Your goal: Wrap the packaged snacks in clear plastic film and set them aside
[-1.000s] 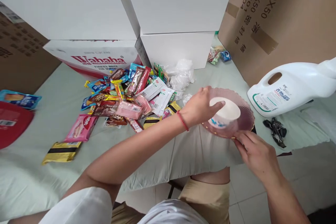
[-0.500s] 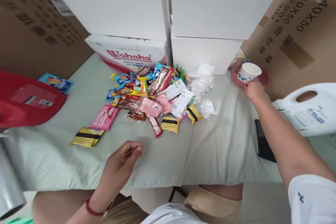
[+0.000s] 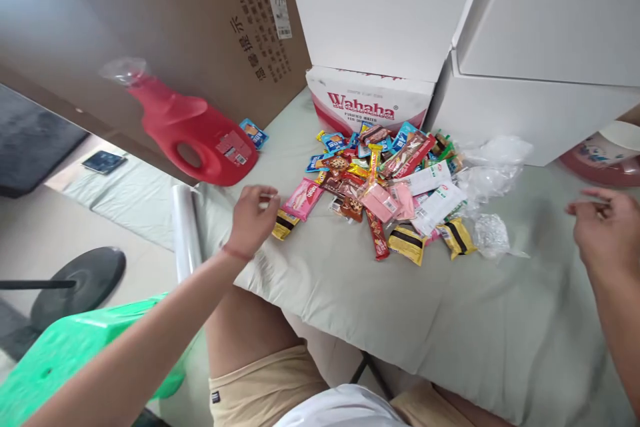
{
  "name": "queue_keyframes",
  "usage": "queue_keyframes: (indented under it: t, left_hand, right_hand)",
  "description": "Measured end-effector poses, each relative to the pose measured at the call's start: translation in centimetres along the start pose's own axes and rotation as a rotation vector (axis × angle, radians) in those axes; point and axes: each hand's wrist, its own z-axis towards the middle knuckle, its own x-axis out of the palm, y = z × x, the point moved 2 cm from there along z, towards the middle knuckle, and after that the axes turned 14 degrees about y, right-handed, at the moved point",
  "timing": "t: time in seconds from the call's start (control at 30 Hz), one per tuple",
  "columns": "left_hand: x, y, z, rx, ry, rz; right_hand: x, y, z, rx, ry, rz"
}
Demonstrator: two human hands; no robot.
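Note:
My left hand (image 3: 254,219) hovers over the table's left part, fingers loosely curled with nothing seen in them. It partly covers a yellow packet with a black band (image 3: 285,224), beside a pink snack packet (image 3: 303,198). On the far right, my right hand (image 3: 607,230) is off the cloth, its fingers apart and bare. Beyond it, a paper cup (image 3: 597,149) with a blue pattern stands in a reddish dish (image 3: 580,163), cut off by the frame edge. Between my hands lies a heap of wrapped snacks (image 3: 383,180), with crumpled clear plastic (image 3: 493,173) on its right.
A red jug-shaped bottle (image 3: 200,133) stands left, near a blue packet (image 3: 255,133). White boxes (image 3: 375,7) and a Wahaha carton (image 3: 370,103) line the back. Brown cardboard (image 3: 210,20) walls the left side. A clear plastic roll (image 3: 184,230) and a green stool (image 3: 90,340) are lower left.
The view has swung left. My right hand has let go of the paper cup and drawn back from the dish. My left hand has moved left, to beside the yellow packet.

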Motion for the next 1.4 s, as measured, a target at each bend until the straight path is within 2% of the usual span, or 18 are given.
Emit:
queue_keyframes:
  t: [0.03, 0.13, 0.2, 0.27, 0.37, 0.47, 0.53, 0.6, 0.7, 0.8, 0.9, 1.0, 1.07, 1.17, 1.27, 1.4]
  left_hand:
    - [0.4, 0.2, 3.1, 0.002, 0.025, 0.075]
    - [1.8, 0.5, 12.0, -0.064, 0.069, 0.327]
    - [2.5, 0.7, 17.0, -0.074, 0.068, 0.446]
    - [2.7, 1.1, 21.0, -0.082, 0.052, 0.487]
    - [2.7, 2.3, 25.2, -0.112, 0.016, 0.493]
    - [3.2, 4.2, 27.4, -0.288, 0.012, 0.427]
    - [3.9, 5.2, 27.9, -0.415, 0.018, 0.378]
    - [4.7, 5.5, 27.5, -0.447, 0.042, 0.381]
    - [5.5, 4.7, 25.1, -0.325, 0.136, 0.45]
    - [5.6, 3.7, 20.7, -0.174, 0.207, 0.488]
    - [5.1, 3.5, 16.2, -0.107, 0.232, 0.592]
    - [4.3, 3.5, 13.5, -0.084, 0.313, 0.644]
    - [3.7, 3.3, 12.8, -0.072, 0.347, 0.65]
    - [3.2, 2.6, 13.2, -0.032, 0.298, 0.645]
    - [3.4, 1.9, 14.3, -0.012, 0.265, 0.501]
    - [4.1, 1.7, 14.2, -0.084, 0.268, 0.342]
  right_hand:
    - [-0.1, 2.1, -2.8, -0.008, 0.054, 0.026]
    - [0.1, 8.1, -10.3, -0.338, 0.233, 0.051]
    - [1.0, 9.9, -13.6, -0.462, 0.292, 0.058]
    - [2.5, 9.8, -15.2, -0.452, 0.304, 0.045]
    - [4.5, 8.7, -15.9, -0.334, 0.286, 0.007]
    - [5.1, 8.3, -16.0, -0.269, 0.279, 0.011]
    - [5.0, 8.5, -15.9, -0.224, 0.262, 0.019]
    - [4.7, 8.9, -15.7, -0.188, 0.263, 0.024]
    - [4.5, 9.4, -15.5, -0.17, 0.294, 0.037]
    - [4.5, 9.6, -15.4, -0.149, 0.281, 0.058]
    - [4.5, 9.5, -15.3, -0.15, 0.269, 0.074]
    - [4.6, 9.0, -15.2, -0.17, 0.273, 0.068]
    - [4.7, 8.8, -15.2, -0.186, 0.28, 0.08]
    - [4.9, 8.5, -15.2, -0.207, 0.279, 0.108]
    - [5.0, 8.5, -15.1, -0.218, 0.278, 0.131]
    - [4.8, 8.7, -15.0, -0.194, 0.296, 0.176]
